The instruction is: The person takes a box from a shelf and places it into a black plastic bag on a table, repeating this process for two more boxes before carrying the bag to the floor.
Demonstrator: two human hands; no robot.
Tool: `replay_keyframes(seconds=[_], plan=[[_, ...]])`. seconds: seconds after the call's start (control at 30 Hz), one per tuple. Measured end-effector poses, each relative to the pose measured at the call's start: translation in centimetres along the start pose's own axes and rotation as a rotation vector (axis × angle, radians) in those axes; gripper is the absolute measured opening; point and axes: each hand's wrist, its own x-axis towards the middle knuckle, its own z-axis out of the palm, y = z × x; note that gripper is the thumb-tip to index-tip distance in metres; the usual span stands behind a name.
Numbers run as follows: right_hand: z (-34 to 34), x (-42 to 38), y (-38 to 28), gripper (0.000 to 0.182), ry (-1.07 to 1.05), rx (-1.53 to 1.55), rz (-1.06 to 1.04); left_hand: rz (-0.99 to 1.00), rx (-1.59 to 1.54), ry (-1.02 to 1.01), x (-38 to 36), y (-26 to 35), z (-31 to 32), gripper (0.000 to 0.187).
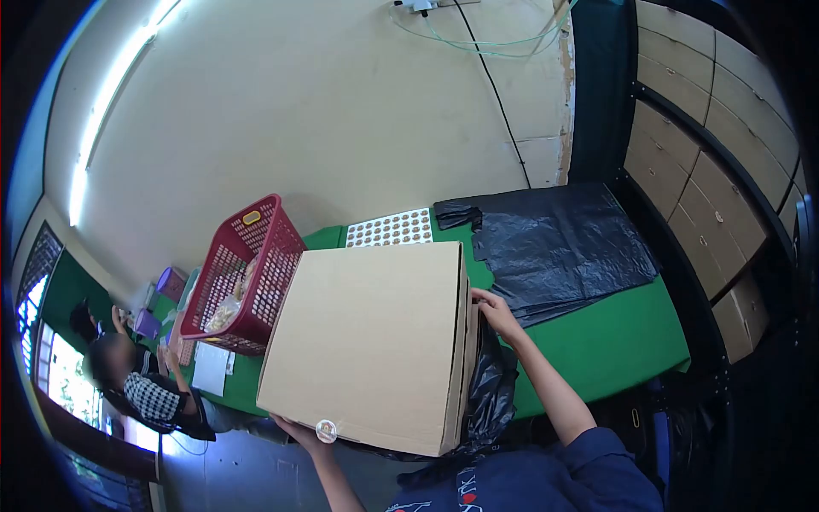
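A large closed cardboard box (363,328) sits in front of me on the near side of the green-covered table. My left hand (303,433) grips its lower left edge, with the fingertips hidden beneath the box. Close to that hand, a round sticker (326,431) is on the box's near edge. On the right side my right hand (502,317) is closed at the box's side, its fingers bent against the cardboard. A black plastic bag (490,392) is bunched along the box's right and near sides, just below the right hand.
Flat black plastic bags (563,243) lie on the green tablecloth (597,341). Behind the box is a sheet of round stickers (388,227). A red plastic basket (271,282) with packets stands left. People (153,397) sit farther left; drawers (699,188) line the right.
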Motion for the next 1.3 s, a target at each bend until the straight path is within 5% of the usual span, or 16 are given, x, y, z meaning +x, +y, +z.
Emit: replay_keyframes(seconds=[0.13,0.4,0.73,0.83,0.97,1.03,1.13,1.3], plan=[[-0.1,0.0,-0.5,0.031,-0.067,0.044,0.109,0.028,-0.061,0.167,1.0,-6.3,-3.7,0.047],[-0.7,-0.8,-0.8,0.025,-0.020,0.153,0.182,0.074,0.061,0.196,0.9,-7.6,-4.1,0.041],[-0.9,-1.1,-0.8,0.031,-0.074,-0.063,0.074,0.092,0.141,0.175,0.7,-7.7,-4.8,0.033],[-1.1,-1.3,0.0,0.036,-0.139,0.078,0.038,0.118,0.195,0.137,0.8,-7.2,-5.2,0.030],[-2.5,-3.6,-2.7,0.042,-0.113,0.135,0.094,0.085,0.430,0.055,1.2,-2.5,-4.0,0.029],[-4.2,-4.6,-4.6,0.040,-0.059,0.065,0.199,0.258,0.690,0.055,0.7,-0.8,-4.7,0.032],[-4.6,-6.8,-8.4,0.038,0.043,0.027,0.122,0.095,0.612,0.038,1.8,-1.7,-9.5,0.029],[-2.7,-11.3,-15.2,0.033,0.085,0.220,0.052,-0.686,0.471,0.066,2.6,-4.8,-12.8,0.053]])
